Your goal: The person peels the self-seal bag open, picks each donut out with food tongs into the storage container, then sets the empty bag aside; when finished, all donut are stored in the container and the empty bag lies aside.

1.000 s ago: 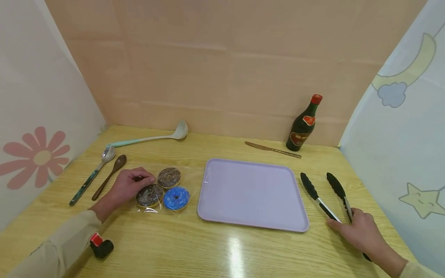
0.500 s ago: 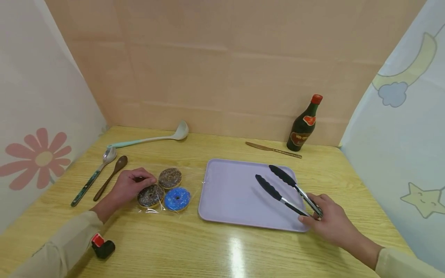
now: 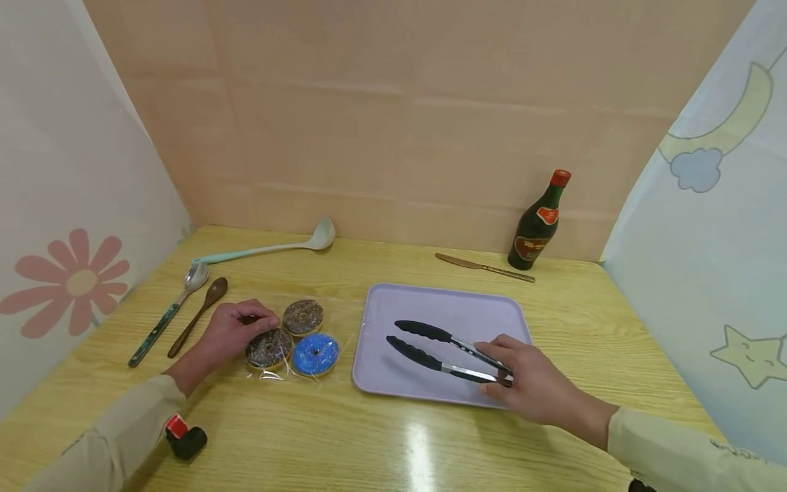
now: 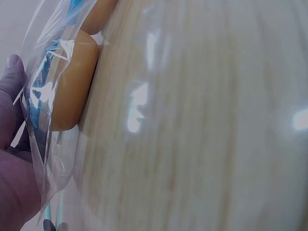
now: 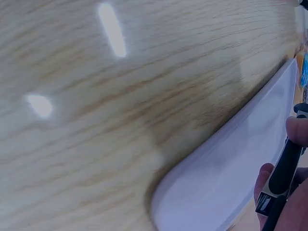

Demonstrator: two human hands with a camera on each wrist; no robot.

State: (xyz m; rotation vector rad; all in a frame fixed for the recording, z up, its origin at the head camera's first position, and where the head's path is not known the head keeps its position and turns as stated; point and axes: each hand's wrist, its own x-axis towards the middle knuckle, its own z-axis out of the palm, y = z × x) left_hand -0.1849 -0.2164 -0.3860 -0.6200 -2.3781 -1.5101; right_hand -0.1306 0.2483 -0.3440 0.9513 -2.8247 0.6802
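My left hand (image 3: 236, 331) pinches the left edge of a clear plastic bag (image 3: 340, 314) lying on the table. Inside it are a brown sprinkled donut (image 3: 311, 326) at the back, another brown donut (image 3: 266, 359) by my fingers and a blue donut (image 3: 304, 362). In the left wrist view the bag (image 4: 61, 161) lifts off a donut's tan side (image 4: 77, 79). My right hand (image 3: 537, 386) grips metal tongs (image 3: 464, 373) with black tips above the lilac tray (image 3: 430, 301). Their arms are spread, tips pointing left towards the bag, nothing between them.
At the left lie a metal spoon (image 3: 161, 324) and a wooden spoon (image 3: 199, 314). A ladle (image 3: 270, 248) lies along the back, a knife (image 3: 482, 266) behind the tray. The dark bottle (image 3: 533, 232) stands back right. Cloth walls (image 3: 393, 123) enclose the table.
My right hand has carried the tongs left from beside the tray to over it, and the tips have turned from pointing backward to pointing left. My left hand stays at the bag.
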